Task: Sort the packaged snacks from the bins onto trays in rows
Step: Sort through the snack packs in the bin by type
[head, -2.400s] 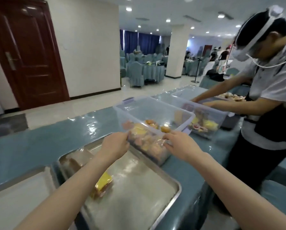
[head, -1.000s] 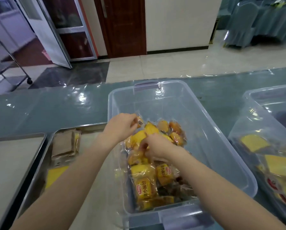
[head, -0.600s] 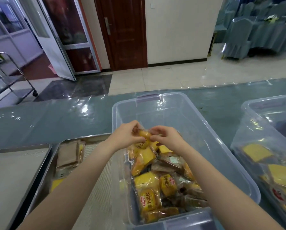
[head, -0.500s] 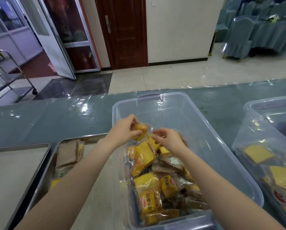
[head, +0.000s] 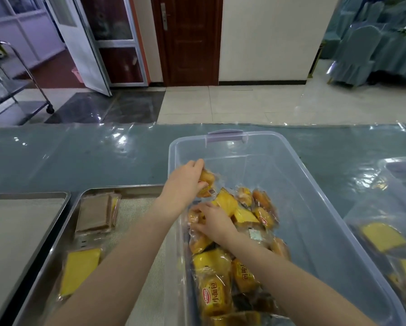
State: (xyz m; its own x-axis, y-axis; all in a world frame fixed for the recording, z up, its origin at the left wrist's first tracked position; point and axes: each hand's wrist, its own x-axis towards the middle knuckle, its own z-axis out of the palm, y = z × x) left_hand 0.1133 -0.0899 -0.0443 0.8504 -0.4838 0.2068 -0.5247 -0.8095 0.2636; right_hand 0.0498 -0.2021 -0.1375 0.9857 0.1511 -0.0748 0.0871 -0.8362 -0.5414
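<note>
both hands are inside the clear bin (head: 244,165), seen from the head camera looking down. left hand (head: 185,184) has fingers and thumb curled round one small bun packet (head: 208,181), held just above the heap beside the bin's left wall, the side nearest the tray. right hand (head: 215,223) is lower, with its fingers bent down onto another wrapped bun on top of the heap of snacks (head: 221,278). i cannot tell whether it has closed on that one or only rests there.

the bin stands mid-counter, its far end close to the far edge of the counter (head: 79,156). a metal tray (head: 126,187) lies just beside the bin's left wall, along the counter's near edge.

i judge the job to be at an early stage. the tray holds a brown packet (head: 95,214) near its far left corner and a yellow packet (head: 79,271) nearer me along the same rim, the start of one row. a second tray (head: 13,231), toward the counter's left end, shows only its liner in the part i can see. the heap is several packets deep, and a second bin (head: 399,161) toward the counter's right end also holds yellow packets, so most of the sorting is left.

my left forearm covers much of the tray's right side. both trays and both bins are cut off by the frame's edges. dark packets low in the heap are too blurred to name, and a yellow strip beside the brown packet may be a separate item, though i cannot say.
</note>
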